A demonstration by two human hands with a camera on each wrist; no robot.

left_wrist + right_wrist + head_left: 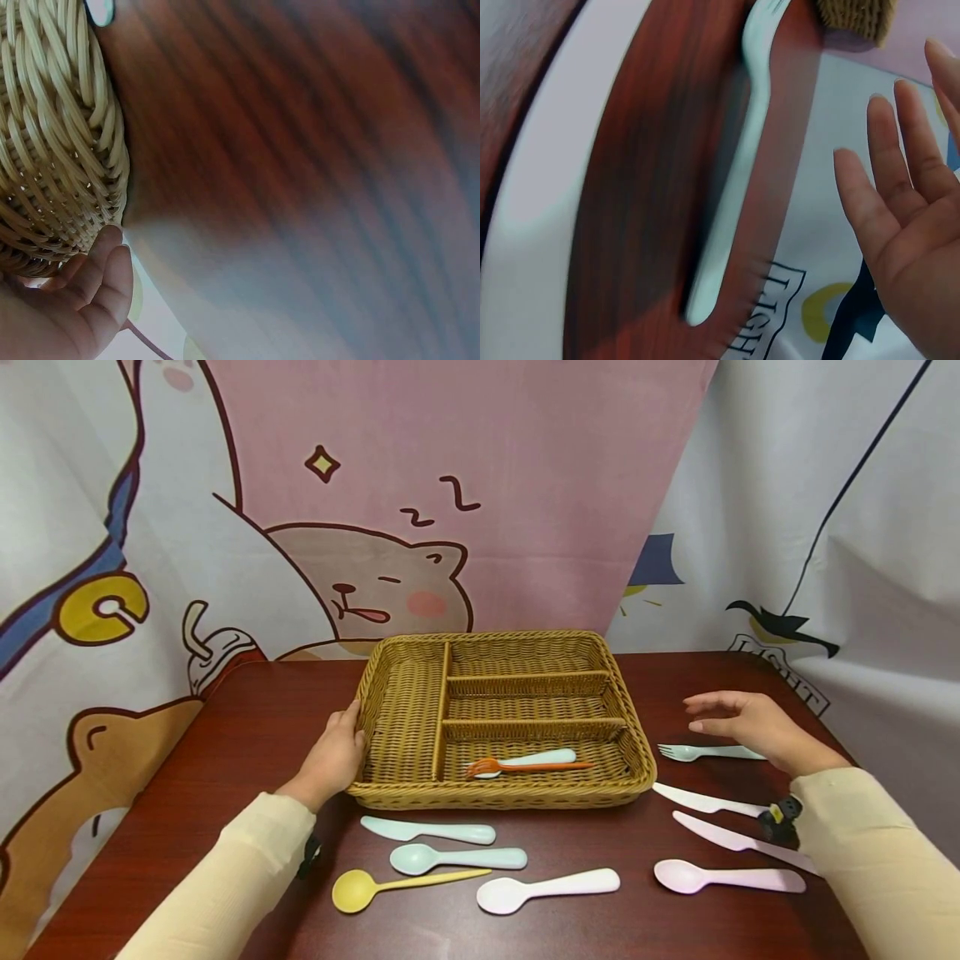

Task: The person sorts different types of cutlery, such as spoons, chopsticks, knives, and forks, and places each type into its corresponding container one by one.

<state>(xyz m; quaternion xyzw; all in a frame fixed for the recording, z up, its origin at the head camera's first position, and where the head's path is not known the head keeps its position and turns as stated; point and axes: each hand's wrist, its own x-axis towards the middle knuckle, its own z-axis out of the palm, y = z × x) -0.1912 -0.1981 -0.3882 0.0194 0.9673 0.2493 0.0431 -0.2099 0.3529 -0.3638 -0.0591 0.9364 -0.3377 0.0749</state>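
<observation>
Patterned cloth [562,485] backs a dark red table [255,727], where the left hand's grip [332,760] holds the left side of a wicker basket [502,797] and the right hand's grip [753,727], released, hovers near a mint fork [712,752] right of the basket.

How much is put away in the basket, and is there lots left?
Looks done: an orange fork and a pale piece lie in the front right compartment of the basket. In hand: no cutlery; the left hand touches the basket's side, the empty right hand is near the mint fork. Left: that fork, the mint knife, white knife, pink knife, mint spoon, yellow spoon, white spoon and pink spoon on the table.
</observation>
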